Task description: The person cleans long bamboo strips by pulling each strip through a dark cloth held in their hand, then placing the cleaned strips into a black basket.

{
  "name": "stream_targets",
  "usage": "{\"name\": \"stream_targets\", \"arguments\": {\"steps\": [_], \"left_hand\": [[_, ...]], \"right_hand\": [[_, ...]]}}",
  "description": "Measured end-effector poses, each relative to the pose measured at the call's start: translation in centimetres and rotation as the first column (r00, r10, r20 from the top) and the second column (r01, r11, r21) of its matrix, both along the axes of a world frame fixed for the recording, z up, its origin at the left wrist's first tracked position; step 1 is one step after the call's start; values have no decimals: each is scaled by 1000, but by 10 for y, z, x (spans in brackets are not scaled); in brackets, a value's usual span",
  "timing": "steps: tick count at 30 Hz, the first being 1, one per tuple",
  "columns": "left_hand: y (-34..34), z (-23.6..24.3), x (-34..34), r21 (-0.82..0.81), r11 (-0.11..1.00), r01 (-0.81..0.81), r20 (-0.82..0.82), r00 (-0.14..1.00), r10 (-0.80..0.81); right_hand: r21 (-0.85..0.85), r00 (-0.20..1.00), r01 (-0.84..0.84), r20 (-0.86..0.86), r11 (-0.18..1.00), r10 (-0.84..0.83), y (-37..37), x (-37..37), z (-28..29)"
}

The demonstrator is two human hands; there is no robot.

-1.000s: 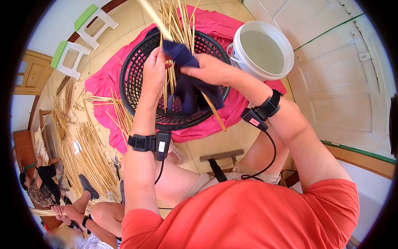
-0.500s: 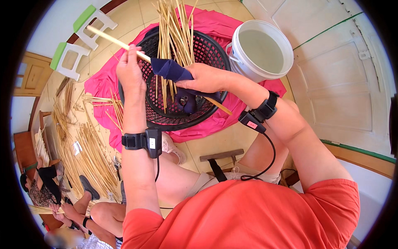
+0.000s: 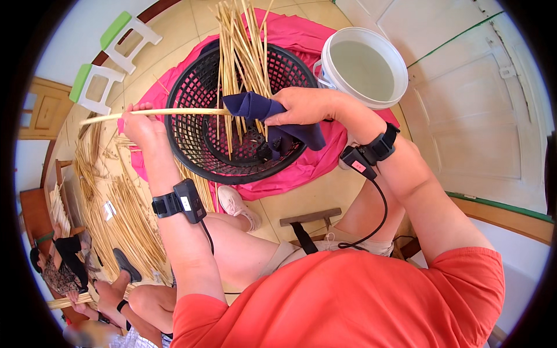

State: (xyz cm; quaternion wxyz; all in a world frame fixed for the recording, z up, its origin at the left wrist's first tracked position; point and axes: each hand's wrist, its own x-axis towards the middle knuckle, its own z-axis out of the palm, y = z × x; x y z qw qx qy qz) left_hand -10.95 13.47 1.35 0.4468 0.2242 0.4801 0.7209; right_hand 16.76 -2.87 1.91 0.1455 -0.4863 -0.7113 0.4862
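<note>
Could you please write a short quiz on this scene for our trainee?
1. What runs into the navy cloth that the right hand grips?
2. Fill in the colour: the black plastic mesh basket stands on a ____ sheet.
3. True or false: the white bucket stands to the left of the basket.

Key:
1. A pale stick.
2. Pink.
3. False; the white bucket stands to its right.

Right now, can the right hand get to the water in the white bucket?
Probably yes: the bucket stands open, close by. But the right hand is busy gripping the navy cloth.
</note>
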Motion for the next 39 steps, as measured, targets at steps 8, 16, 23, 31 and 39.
{"name": "stream_targets", "arguments": {"steps": [8, 16, 23, 31, 39], "left_hand": [[-1, 12, -15, 116, 976, 182, 160, 967, -199], [-70, -5, 90, 163, 762, 627, -37, 775, -631], [-101, -11, 132, 140, 756, 639, -92, 769, -633], [-77, -2, 118, 8, 830, 558, 124, 823, -554], [-14, -24, 52, 273, 780, 563, 367, 688, -626]], "right_hand": [[-7, 972, 210, 108, 978, -208, 5, 31, -9], [-360, 797, 309, -407, 880, -446, 11, 1, 21], [-429, 747, 260, -478, 865, -462, 19, -30, -10], [-396, 819, 248, -401, 884, -410, 18, -44, -6], [-419, 905, 35, -372, 907, -207, 2, -44, -10]]}}
